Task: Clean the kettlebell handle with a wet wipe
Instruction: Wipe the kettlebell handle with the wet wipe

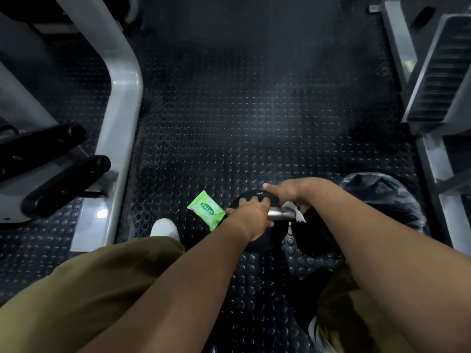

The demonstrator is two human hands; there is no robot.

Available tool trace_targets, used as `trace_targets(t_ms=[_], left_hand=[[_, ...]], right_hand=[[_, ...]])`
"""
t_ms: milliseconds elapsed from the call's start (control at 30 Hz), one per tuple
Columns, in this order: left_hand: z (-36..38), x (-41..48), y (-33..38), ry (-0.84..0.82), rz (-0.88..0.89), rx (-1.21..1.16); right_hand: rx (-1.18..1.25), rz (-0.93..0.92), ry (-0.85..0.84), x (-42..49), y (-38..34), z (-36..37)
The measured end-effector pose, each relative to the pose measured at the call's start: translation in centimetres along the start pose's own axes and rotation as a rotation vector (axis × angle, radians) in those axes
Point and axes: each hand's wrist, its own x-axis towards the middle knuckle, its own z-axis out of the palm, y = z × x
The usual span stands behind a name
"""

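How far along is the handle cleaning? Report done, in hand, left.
Done: a wet wipe is out; the green pack lies on the floor. In hand: the left hand grips one end of the kettlebell handle while the right hand holds the wipe against its bare metal. Left: likely the stretch under the left hand; how clean the metal is cannot be told.

Wipes pack (207,209), green, just left of my left hand (251,215): brand "Sanicare" in white on a darker oval, and the number "15" at one corner.
Weight (243,198), black, just beyond my left hand: small white marking, upside down to me, seemingly "12 kg".
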Motion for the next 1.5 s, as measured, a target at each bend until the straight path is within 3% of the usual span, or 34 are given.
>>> trace_targets(t_ms=[433, 700, 967, 1233, 1500], left_hand=[[0.1, 0.1, 0.0, 0.008, 0.008, 0.007], [-0.7, 0.2, 0.8, -0.070, -0.055, -0.020], [-0.4, -0.2, 0.3, -0.021, -0.008, 0.006], [-0.1, 0.3, 0.2, -0.018, -0.019, -0.008], [0.0, 0.2, 0.0, 0.002, 0.006, 0.002]], right_hand=[[0.023, -0.068, 0.145, 1.4, 2.9, 3.5], [-0.133, -0.077, 0.005, -0.5, -1.1, 0.8], [0.182, -0.058, 0.109, 1.8, 3.0, 3.6], [-0.078, -0.058, 0.032, -0.1, -0.2, 1.1], [0.014, -0.066, 0.088, 1.9, 1.4, 2.5]])
